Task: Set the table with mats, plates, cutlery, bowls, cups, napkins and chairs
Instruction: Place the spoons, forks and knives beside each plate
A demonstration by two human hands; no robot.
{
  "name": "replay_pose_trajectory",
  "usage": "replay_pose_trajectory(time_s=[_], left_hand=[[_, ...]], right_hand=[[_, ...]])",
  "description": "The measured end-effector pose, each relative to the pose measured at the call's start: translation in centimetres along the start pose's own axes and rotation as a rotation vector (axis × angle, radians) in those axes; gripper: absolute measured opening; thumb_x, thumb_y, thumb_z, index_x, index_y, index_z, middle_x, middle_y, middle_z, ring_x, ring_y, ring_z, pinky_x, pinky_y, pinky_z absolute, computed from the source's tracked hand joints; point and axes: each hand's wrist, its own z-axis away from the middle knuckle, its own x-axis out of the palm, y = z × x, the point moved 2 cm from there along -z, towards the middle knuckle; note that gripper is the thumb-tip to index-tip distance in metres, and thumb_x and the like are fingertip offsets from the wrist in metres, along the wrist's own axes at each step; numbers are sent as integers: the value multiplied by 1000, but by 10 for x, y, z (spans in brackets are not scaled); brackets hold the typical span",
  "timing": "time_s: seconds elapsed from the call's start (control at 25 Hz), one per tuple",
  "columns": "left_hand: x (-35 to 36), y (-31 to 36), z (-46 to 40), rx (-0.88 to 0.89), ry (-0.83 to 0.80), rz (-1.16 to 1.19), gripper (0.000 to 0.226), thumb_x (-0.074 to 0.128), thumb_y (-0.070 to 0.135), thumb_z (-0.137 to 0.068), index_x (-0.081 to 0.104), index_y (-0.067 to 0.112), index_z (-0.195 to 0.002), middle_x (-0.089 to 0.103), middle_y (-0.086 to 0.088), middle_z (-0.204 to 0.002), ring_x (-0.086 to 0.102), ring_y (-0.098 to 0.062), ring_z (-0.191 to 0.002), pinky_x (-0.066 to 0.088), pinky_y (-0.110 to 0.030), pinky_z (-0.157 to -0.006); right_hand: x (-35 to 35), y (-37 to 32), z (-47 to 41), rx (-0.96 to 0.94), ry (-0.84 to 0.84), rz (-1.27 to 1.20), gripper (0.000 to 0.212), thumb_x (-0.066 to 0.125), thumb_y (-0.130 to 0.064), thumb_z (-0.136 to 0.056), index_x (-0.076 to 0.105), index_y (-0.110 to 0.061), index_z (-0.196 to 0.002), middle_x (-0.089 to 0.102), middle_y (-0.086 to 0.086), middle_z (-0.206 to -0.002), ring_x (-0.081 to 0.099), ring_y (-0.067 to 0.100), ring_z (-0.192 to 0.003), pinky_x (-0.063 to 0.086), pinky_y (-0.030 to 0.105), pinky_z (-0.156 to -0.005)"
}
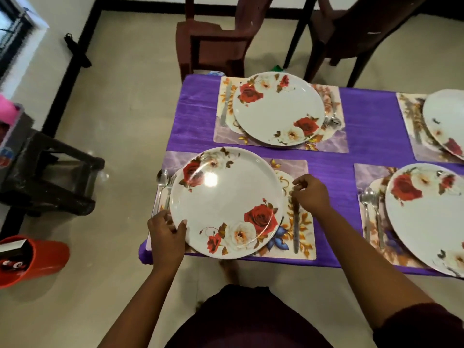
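A round, glossy rose-printed plate [227,202] lies on a rectangular floral mat [298,237] at the purple worktop's [371,116] near corner; left hand [167,234] fingers curl on the plate's left rim; right of the plate, right hand [311,193] fingers pinch a steel knife [296,232]; spoon [160,187] and fork [169,188] lie left.

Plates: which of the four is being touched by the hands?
The near-left plate, right in front of the person. The left hand grips its near-left rim; the other three plates lie untouched on their mats.
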Motion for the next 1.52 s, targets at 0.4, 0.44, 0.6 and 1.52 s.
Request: replay_pose_trajectory(time_s=[0.4,0.44,0.6,1.52], left_hand=[[2,-9,-4,-33,-74,-62,51,70,0,-83,49,4,-129,43,-13,-131,54,-21,-96,47,-31,-86],[3,-11,-3,-36,-77,-60,51,70,0,-82,49,5,-129,44,-13,-131,55,-20,-96,48,-32,-86],[9,-18,1,-14,-110,22,50,67,1,-84,49,11,-130,60,-9,-122,62,-27,-108,57,-45,-85],[7,-21,4,153,2,-234,44,63,15,-91,48,9,-132,51,-10,-135,51,-28,-122,48,-36,-92]], right_hand=[[4,36,30,132,177,-28,12,74,-6,-82,69,-10,-92,72,9,-93,64,17,-79,38,16,-52],[2,38,30,139,183,-35,9,72,-5,-84,69,-9,-92,72,9,-94,63,16,-77,37,15,-51],[-2,23,38,69,224,-31,15,74,-14,-84,68,-8,-96,70,7,-92,61,16,-78,40,22,-60],[34,-46,47,-111,232,199,45,70,-23,-83,52,-13,-123,48,13,-128,45,34,-119,41,47,-94]])
